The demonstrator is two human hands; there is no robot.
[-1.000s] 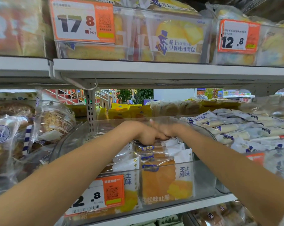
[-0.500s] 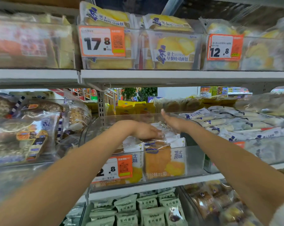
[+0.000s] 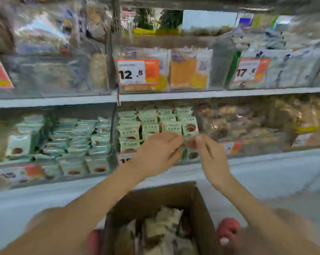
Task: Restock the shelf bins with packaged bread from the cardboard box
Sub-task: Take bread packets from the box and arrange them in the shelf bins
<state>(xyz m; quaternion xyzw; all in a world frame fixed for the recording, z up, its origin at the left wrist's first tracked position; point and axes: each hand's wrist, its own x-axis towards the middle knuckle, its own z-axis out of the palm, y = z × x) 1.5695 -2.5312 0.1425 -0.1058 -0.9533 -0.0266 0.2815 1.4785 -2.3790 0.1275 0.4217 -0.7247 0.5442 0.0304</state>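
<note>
The view is motion-blurred. A brown cardboard box [image 3: 155, 196] stands open at the bottom centre, with pale packaged bread [image 3: 164, 223] inside. Above it, on the middle shelf, a clear bin [image 3: 218, 67] holds orange bread packs [image 3: 188, 71] behind a 12.8 price tag [image 3: 137, 72]. My left hand [image 3: 159, 152] and my right hand [image 3: 211, 157] hover close together in front of the lower shelf, fingers loosely apart. Neither hand seems to hold anything. Behind their fingertips sits a bin of small green-white packets [image 3: 150, 126].
More green-white packets [image 3: 72, 140] fill the lower shelf's left bin, and brown bagged goods [image 3: 247, 126] lie to the right. A 17.8 tag [image 3: 247, 71] marks the bin at upper right. Red objects [image 3: 228, 230] flank the box.
My view has dropped sharply from the upper shelves to the lower shelf and the box. Both hands have come out of the 12.8 bin and moved down, in front of the green-white packets.
</note>
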